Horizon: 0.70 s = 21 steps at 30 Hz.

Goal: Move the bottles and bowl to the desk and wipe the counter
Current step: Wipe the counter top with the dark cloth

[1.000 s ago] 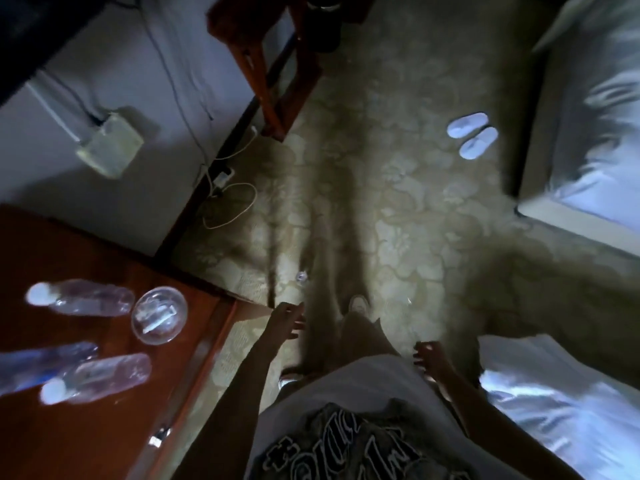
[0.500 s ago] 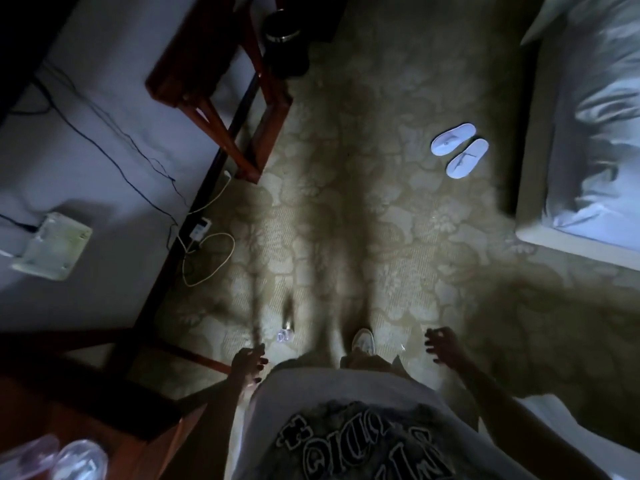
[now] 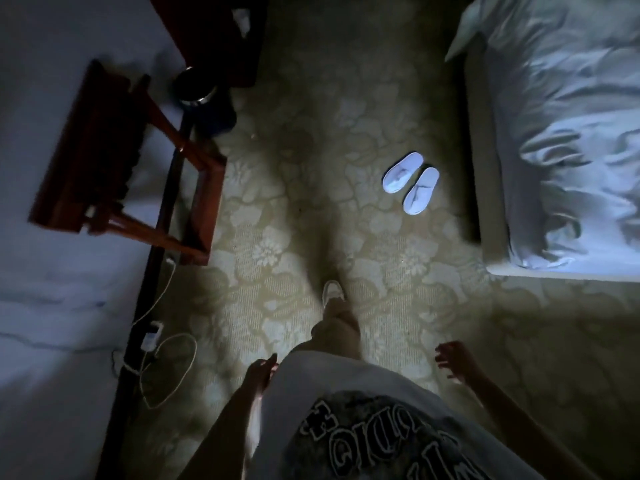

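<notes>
While the person walks over the patterned carpet (image 3: 284,237), left hand (image 3: 259,370) and right hand (image 3: 453,362) hang at the sides, fingers apart and empty. No bottles, bowl or counter are in view, so their direction from either hand cannot be told; slippers (image 3: 410,183) lie far right beside the bed (image 3: 561,133).

Bottles, bowl (and counter) unseen.

white slippers (image 3: 411,182) beside bed (image 3: 561,133) | wooden rack (image 3: 114,161) | cable (image 3: 166,368)
</notes>
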### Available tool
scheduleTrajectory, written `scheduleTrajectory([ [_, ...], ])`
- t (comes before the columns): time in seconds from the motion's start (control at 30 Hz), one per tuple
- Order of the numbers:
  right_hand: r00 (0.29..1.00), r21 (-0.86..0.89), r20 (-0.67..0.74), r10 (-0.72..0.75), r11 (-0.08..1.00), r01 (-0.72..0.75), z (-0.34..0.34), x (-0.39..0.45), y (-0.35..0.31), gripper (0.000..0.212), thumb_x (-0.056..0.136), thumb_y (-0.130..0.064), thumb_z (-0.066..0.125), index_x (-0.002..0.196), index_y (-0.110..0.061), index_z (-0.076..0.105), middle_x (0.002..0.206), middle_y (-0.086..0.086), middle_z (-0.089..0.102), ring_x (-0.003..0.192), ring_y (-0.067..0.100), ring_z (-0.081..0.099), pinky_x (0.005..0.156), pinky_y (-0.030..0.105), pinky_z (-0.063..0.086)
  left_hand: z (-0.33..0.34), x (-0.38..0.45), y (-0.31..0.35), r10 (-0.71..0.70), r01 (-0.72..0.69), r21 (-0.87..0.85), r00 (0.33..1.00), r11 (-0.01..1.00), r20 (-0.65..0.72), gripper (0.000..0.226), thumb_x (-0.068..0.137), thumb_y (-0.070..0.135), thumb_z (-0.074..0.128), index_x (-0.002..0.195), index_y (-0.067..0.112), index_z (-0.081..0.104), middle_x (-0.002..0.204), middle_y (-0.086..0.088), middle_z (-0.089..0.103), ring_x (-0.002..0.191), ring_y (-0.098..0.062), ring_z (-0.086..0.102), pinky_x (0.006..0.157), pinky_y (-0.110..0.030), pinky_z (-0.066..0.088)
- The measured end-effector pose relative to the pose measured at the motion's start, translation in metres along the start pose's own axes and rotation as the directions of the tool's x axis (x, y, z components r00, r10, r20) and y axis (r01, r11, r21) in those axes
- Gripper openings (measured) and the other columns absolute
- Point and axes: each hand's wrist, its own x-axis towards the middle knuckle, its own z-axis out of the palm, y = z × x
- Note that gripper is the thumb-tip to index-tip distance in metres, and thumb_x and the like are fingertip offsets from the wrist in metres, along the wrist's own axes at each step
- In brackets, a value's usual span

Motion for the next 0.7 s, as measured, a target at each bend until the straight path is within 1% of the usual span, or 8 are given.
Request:
scheduleTrajectory([
  [0.1, 0.994, 0.061, -0.042, 0.097, 0.994, -0.094, -0.014, 0.001, -0.035, 0.021, 0.097, -0.004, 0.047, 0.076, 0.000, 0.051, 0.065, 0.013, 0.052, 0.054, 0.021, 0.049, 0.059, 0.028, 0.033, -0.006, 0.011, 0.125, 0.096, -0.096, 0.021, 0.995, 0.995, 0.037, 0.034, 0.101, 0.032, 0.051, 0.093, 0.002, 0.063, 0.082, -0.011, 0.066, 0.071, -0.023, 0.060, 0.063, -0.030, 0.046],
  [0.23, 0.997, 0.075, -0.043, 0.061, 0.996, -0.058, -0.025, 0.008, -0.114, 0.031, 0.084, -0.006, 0.059, 0.057, -0.004, 0.045, 0.043, 0.005, 0.043, 0.031, 0.010, 0.046, 0.039, 0.020, 0.033, -0.023, 0.024, 0.288, 0.229, -0.231, 0.068, 0.973, 0.971, 0.043, 0.031, 0.101, 0.036, 0.050, 0.108, 0.008, 0.062, 0.098, -0.010, 0.067, 0.082, -0.021, 0.064, 0.069, -0.030, 0.049],
  [0.3, 0.999, 0.081, -0.032, 0.030, 0.996, -0.028, -0.024, 0.015, -0.172, 0.030, 0.091, 0.007, 0.050, 0.062, -0.001, 0.050, 0.047, 0.007, 0.049, 0.028, 0.005, 0.049, 0.033, 0.018, 0.036, -0.033, 0.030, 0.353, 0.334, -0.338, 0.065, 0.940, 0.939, 0.064, 0.032, 0.100, 0.037, 0.052, 0.110, 0.009, 0.062, 0.102, -0.010, 0.069, 0.088, -0.022, 0.067, 0.074, -0.032, 0.051],
  [0.37, 0.999, 0.085, -0.016, 0.037, 0.996, -0.036, -0.024, 0.036, -0.229, 0.022, 0.095, 0.005, 0.045, 0.075, 0.002, 0.052, 0.060, 0.011, 0.053, 0.042, 0.014, 0.056, 0.041, 0.024, 0.044, -0.044, 0.044, 0.409, 0.388, -0.391, 0.048, 0.920, 0.919, 0.059, 0.032, 0.100, 0.037, 0.052, 0.111, 0.008, 0.061, 0.103, -0.010, 0.070, 0.089, -0.022, 0.068, 0.077, -0.034, 0.052],
  [0.43, 0.996, 0.127, -0.009, 0.087, 0.988, -0.085, -0.022, 0.062, -0.288, 0.020, 0.097, -0.005, 0.048, 0.079, 0.000, 0.052, 0.068, 0.014, 0.056, 0.058, 0.023, 0.054, 0.059, 0.029, 0.041, -0.053, 0.062, 0.447, 0.375, -0.379, 0.042, 0.924, 0.924, 0.075, 0.031, 0.100, 0.036, 0.052, 0.111, 0.008, 0.061, 0.103, -0.010, 0.070, 0.092, -0.024, 0.068, 0.078, -0.035, 0.053],
  [0.5, 0.995, 0.158, 0.016, 0.100, 0.982, -0.101, -0.020, 0.092, -0.354, 0.021, 0.097, -0.011, 0.048, 0.078, -0.004, 0.052, 0.072, 0.015, 0.056, 0.063, 0.023, 0.050, 0.065, 0.032, 0.036, -0.065, 0.091, 0.470, 0.323, -0.325, 0.018, 0.944, 0.946, 0.063, 0.030, 0.100, 0.036, 0.053, 0.111, 0.010, 0.061, 0.103, -0.009, 0.070, 0.092, -0.024, 0.069, 0.077, -0.035, 0.053],
  [0.63, 0.998, 0.173, 0.055, 0.005, 0.985, -0.014, -0.013, 0.144, -0.492, 0.023, 0.098, -0.003, 0.041, 0.076, -0.002, 0.046, 0.072, 0.015, 0.051, 0.046, 0.020, 0.055, 0.049, 0.023, 0.038, -0.096, 0.138, 0.488, 0.067, -0.076, -0.150, 0.996, 0.986, -0.064, 0.026, 0.097, 0.030, 0.059, 0.106, 0.006, 0.059, 0.090, -0.009, 0.063, 0.073, -0.021, 0.065, 0.062, -0.030, 0.049],
  [0.7, 0.998, 0.132, 0.065, -0.020, 0.991, 0.012, -0.010, 0.160, -0.582, 0.022, 0.099, -0.010, 0.040, 0.081, -0.005, 0.052, 0.073, 0.013, 0.053, 0.053, 0.018, 0.053, 0.053, 0.023, 0.035, -0.115, 0.147, 0.509, -0.043, 0.025, -0.229, 0.996, 0.973, -0.073, 0.022, 0.098, 0.028, 0.058, 0.097, 0.006, 0.058, 0.085, -0.011, 0.062, 0.065, -0.020, 0.064, 0.060, -0.029, 0.049],
])
